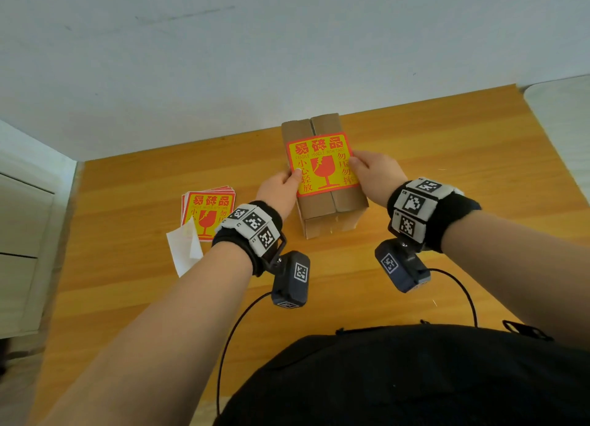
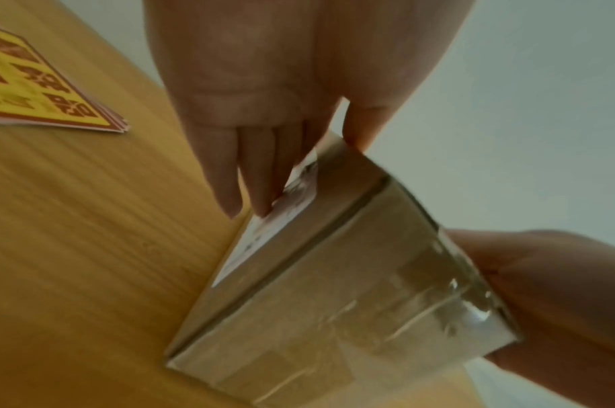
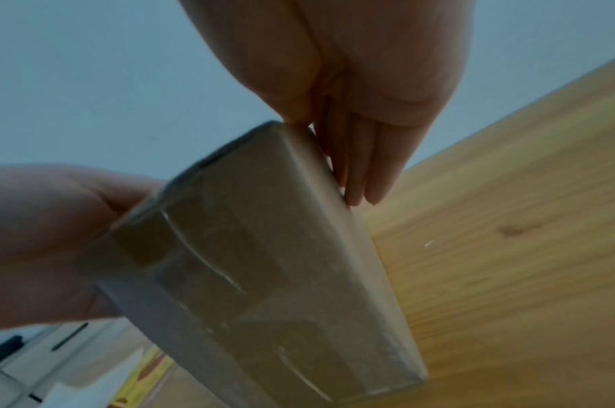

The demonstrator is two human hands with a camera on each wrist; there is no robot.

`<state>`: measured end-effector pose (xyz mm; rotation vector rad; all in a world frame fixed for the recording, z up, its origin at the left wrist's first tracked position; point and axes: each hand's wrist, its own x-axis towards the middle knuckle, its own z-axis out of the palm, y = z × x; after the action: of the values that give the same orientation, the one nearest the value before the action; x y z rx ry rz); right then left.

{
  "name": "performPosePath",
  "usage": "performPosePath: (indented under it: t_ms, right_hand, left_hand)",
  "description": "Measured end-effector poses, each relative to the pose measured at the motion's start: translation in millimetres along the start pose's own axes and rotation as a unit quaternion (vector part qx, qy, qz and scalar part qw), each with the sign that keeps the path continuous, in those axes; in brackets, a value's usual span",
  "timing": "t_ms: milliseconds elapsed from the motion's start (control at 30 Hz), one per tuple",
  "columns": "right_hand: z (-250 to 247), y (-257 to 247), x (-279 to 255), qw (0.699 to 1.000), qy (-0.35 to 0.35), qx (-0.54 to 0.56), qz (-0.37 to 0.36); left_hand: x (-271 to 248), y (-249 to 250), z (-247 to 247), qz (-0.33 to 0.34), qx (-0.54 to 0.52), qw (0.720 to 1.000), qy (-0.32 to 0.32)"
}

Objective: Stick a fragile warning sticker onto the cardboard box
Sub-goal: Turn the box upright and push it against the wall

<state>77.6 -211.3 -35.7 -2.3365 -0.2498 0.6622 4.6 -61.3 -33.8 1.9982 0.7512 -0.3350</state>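
**Sticker laid across the top of the box**

The cardboard box (image 1: pixel 325 183) stands on my wooden desk (image 1: pixel 447 157) at centre frame, and the red and yellow fragile sticker (image 1: pixel 322 165) lies across its closed top flaps, over the middle seam. My left hand (image 1: pixel 281 191) is at the sticker's left edge, thumb on its face and fingers (image 2: pixel 229 176) running straight down the box's side. My right hand (image 1: pixel 375 173) mirrors it at the right edge, thumb on top, fingers (image 3: pixel 375 165) straight against the box's side. At lower left of the box a stack of spare stickers (image 1: pixel 207 213) rests on the desk, with a peeled white backing sheet (image 1: pixel 185 250) overlapping its near corner.
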Motion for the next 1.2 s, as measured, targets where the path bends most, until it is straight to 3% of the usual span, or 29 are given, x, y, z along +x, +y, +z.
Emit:
performPosePath:
  t_ms: [100,200,367,467,633,800,933,1067,1200]
  right_hand:
    - [-4,-2,-2,0.996,-0.010,0.087,0.029]
    - [-8,-6,-5,0.984,-0.004,0.177,0.032]
    - [-18,-14,-6,0.982,0.023,0.189,-0.006]
    - [-19,-14,-7,0.984,0.046,0.171,-0.010]
    - [-20,-8,-7,0.989,0.073,0.122,0.042]
    - [-19,-4,-4,0.977,0.091,0.162,0.104]
    - [-21,-5,-2,0.957,0.075,0.247,0.132]
    - [-23,-9,-2,0.949,0.066,0.289,0.109]
    - [-27,-17,-6,0.941,0.058,0.322,0.091]
  left_hand:
    - [-7,2,-4,-0.002,-0.024,0.999,-0.031]
    - [-13,2,-7,0.028,-0.040,0.999,-0.003]
    - [-27,5,-11,0.096,-0.050,0.993,0.055]
    - [-30,5,-10,0.102,-0.029,0.991,0.079]
    - [-30,3,-6,0.103,0.004,0.991,0.085]
    - [-27,4,-6,0.114,0.100,0.983,0.107]
    - [-26,10,-15,0.146,0.224,0.945,0.191]
    - [-21,18,-21,0.206,0.284,0.922,0.162]
    - [-13,21,-22,0.210,0.304,0.917,0.148]
